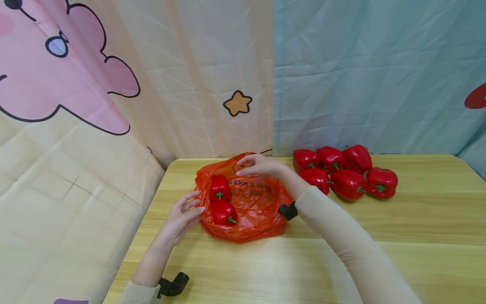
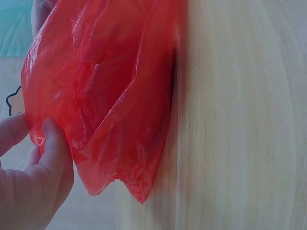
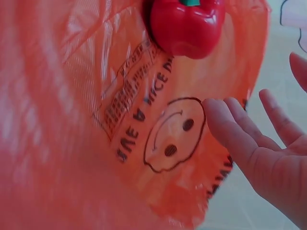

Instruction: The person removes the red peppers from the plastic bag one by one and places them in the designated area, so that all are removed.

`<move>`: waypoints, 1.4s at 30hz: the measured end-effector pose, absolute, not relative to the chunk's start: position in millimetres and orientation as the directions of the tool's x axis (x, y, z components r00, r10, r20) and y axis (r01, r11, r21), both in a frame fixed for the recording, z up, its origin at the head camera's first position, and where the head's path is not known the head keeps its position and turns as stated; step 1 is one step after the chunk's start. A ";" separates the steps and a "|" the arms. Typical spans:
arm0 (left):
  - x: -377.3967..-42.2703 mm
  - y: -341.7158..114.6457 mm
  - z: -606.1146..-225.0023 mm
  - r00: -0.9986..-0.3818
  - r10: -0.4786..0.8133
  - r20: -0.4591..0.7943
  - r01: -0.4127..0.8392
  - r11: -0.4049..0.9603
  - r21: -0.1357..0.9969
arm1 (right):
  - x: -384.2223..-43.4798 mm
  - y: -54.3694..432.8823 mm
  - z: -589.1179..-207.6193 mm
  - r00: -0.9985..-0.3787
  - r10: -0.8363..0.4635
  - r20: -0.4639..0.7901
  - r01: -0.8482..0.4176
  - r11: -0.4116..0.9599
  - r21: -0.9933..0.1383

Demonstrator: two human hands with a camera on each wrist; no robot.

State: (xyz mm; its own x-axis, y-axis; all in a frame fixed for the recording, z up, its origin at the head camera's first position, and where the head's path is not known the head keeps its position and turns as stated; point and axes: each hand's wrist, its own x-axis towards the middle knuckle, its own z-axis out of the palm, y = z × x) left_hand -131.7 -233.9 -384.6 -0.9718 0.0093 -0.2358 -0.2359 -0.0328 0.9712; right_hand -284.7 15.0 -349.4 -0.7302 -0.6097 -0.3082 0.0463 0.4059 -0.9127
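Observation:
A thin orange-red plastic bag (image 1: 262, 223) with a printed smiley face lies with its mouth spread. Two red bell peppers, an upper one (image 1: 219, 187) and a lower one (image 1: 223, 212), sit at its left side. My left hand (image 1: 182, 219) pinches the bag's left rim between thumb and fingers; in the left wrist view the crinkled plastic hangs beside that hand (image 2: 38, 177). Over the bag's far rim my right hand (image 1: 262, 166) has its fingers loosely bent and apart, holding nothing. The right wrist view shows those spread fingers beside the smiley print, with one pepper (image 3: 187, 24) above.
Several more red bell peppers (image 1: 347, 184) stand in a cluster on the wooden table (image 1: 429, 215), right of the bag. Behind the table's back edge hangs a printed curtain (image 1: 341, 76). A black camera mount (image 1: 174, 285) sits on each wrist.

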 end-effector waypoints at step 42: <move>-130.1 -231.0 -387.1 -0.978 0.034 -0.206 -0.207 -0.032 0.978 | -270.6 -47.0 -390.3 -0.749 -0.494 -0.441 0.274 0.375 -0.886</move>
State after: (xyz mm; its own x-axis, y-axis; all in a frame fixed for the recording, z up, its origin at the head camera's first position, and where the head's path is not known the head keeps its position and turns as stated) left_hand -130.1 -231.0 -387.1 -0.9780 0.0345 -0.2056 -0.2067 -0.0316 0.9779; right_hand -270.6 -47.0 -390.3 -0.7489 -0.4945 -0.4412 0.2739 0.3752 -0.8856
